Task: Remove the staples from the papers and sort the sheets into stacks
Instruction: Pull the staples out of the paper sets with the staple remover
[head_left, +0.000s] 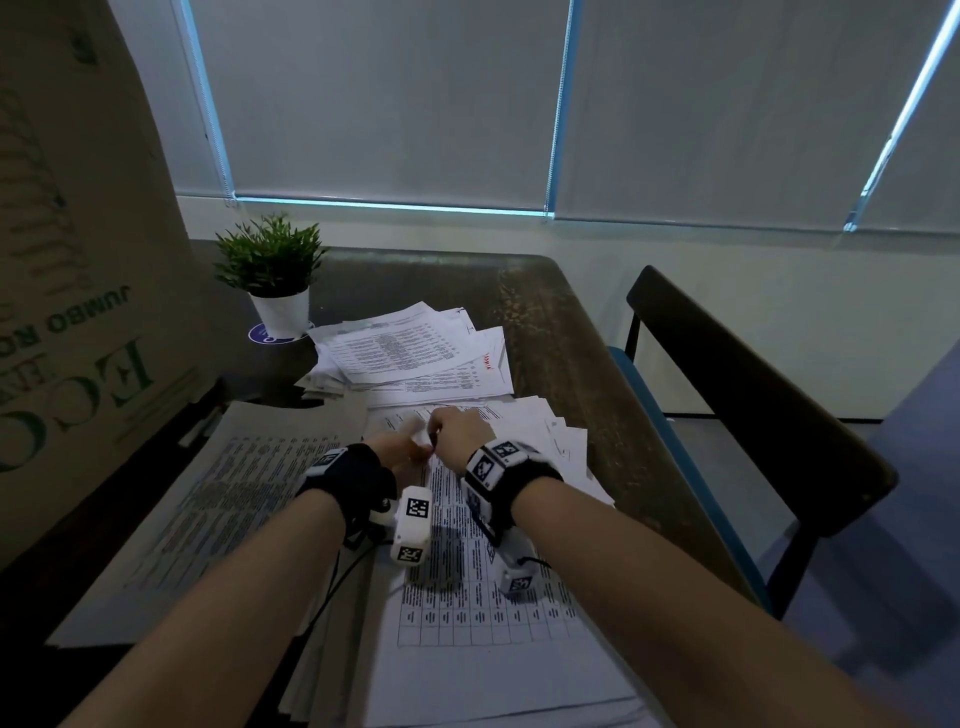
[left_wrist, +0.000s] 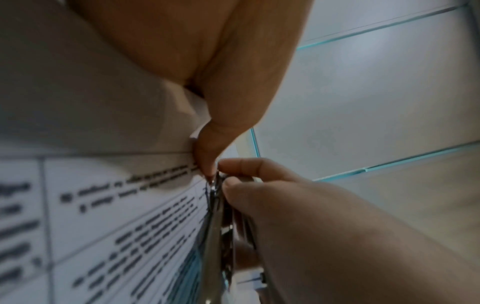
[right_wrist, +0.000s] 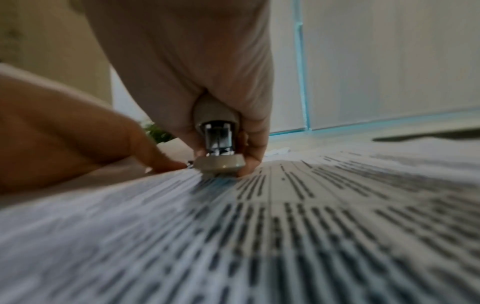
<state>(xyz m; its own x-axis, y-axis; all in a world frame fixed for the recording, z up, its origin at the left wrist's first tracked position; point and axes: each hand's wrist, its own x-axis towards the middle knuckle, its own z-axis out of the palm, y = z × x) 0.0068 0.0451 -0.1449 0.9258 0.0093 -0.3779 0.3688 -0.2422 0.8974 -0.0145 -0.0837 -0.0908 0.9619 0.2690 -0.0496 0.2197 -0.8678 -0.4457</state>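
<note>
A printed sheet with a table (head_left: 467, 571) lies on top of a paper stack in front of me. My left hand (head_left: 400, 447) presses a straight fingertip (right_wrist: 166, 163) onto the sheet's far corner. My right hand (head_left: 460, 431) grips a beige and metal staple remover (right_wrist: 219, 162) right beside that fingertip, its tip down on the paper. A small metal glint (right_wrist: 190, 163) shows between the fingertip and the tool. In the left wrist view the metal tool (left_wrist: 214, 205) sits under the right hand's curled fingers (left_wrist: 259, 185). The staple itself is too small to make out.
A loose pile of sheets (head_left: 415, 353) lies farther back, a fanned pile (head_left: 566, 436) at the right and a shaded stack (head_left: 208, 493) at the left. A big cardboard box (head_left: 78, 312) stands at the left, next to a potted plant (head_left: 275, 270). A chair (head_left: 753, 389) is by the table's right edge (head_left: 597, 374).
</note>
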